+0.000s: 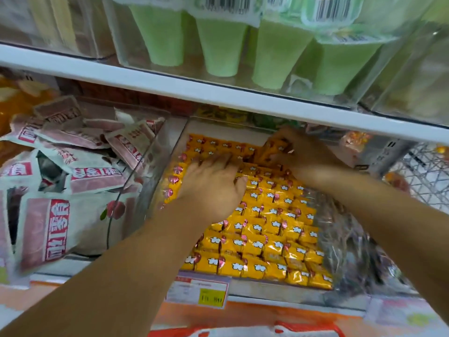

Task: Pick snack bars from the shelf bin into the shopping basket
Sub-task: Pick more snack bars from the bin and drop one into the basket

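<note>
Two hands in the shelf bin [279,291], pick step. Left hand [211,183] flat on the snack bars [267,227], fingers [218,159] straight; right hand [303,156] curls its fingers round a few at the back. I judge next: lift clear, lower into basket [279,333], likely the red rim below

At nine o'clock, the pink-and-white packets [46,227] carry red-and-white panels of large Chinese characters. On the nearest one 零食 reads clearly, while the characters beside it are less sure. The same panel recurs, turned other ways, on the packets heaped behind.

At the centre, each yellow wrapper of the snack bars [267,227] bears white characters too blurred to read.

At six o'clock, a price tag [199,291] on the front of the shelf bin [279,291] has a yellow patch with dark digits that look like 19.80. Its smaller print is illegible.

At twelve o'clock, barcodes [334,7] sit on the lids of green cups [218,45], their digits unreadable.
</note>
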Motion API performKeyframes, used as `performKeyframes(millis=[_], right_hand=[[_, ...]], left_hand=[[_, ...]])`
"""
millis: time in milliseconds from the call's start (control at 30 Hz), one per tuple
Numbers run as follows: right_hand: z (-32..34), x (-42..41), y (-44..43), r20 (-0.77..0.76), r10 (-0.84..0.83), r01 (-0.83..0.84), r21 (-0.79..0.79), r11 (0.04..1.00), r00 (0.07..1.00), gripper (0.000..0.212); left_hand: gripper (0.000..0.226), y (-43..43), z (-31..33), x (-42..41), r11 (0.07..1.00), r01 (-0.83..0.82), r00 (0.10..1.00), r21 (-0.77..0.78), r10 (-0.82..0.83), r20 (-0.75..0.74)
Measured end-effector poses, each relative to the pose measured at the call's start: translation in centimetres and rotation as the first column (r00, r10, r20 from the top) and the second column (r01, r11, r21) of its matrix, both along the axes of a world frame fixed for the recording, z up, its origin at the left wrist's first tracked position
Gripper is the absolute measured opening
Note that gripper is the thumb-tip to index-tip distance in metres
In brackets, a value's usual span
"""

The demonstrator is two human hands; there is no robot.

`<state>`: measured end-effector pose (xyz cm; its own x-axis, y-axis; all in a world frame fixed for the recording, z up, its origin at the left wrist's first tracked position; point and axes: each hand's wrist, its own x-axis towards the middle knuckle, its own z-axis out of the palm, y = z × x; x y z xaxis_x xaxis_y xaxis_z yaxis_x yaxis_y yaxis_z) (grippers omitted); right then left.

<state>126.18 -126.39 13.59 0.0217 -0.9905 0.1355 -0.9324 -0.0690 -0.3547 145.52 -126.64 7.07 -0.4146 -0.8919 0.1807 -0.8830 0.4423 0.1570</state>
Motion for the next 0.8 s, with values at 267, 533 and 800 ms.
performKeyframes(millis=[267,533,800], right_hand=[[-1.6,-0.5,-4.1,-0.283,0.215,-0.172,0.168,0.971,0.935,0.015],[-0.8,0.2,-3.9,-0.286,0.234,-0.193,0.166,0.967,0.929,0.023],[-3.4,3.8,-6.0,-0.059,0.132,-0.131,0.023,0.991,0.989,0.014]], left_hand=[[0.065,0.6,-0.4,0.2,1.0,-0.003,0.999,-0.029,0.002,-0.04],[0.065,0.8,-0.5,0.1,0.999,-0.008,0.999,-0.035,0.006,-0.052],[0.052,0.7,-0.5,0.1,1.0,-0.005,0.997,-0.019,0.003,-0.079]])
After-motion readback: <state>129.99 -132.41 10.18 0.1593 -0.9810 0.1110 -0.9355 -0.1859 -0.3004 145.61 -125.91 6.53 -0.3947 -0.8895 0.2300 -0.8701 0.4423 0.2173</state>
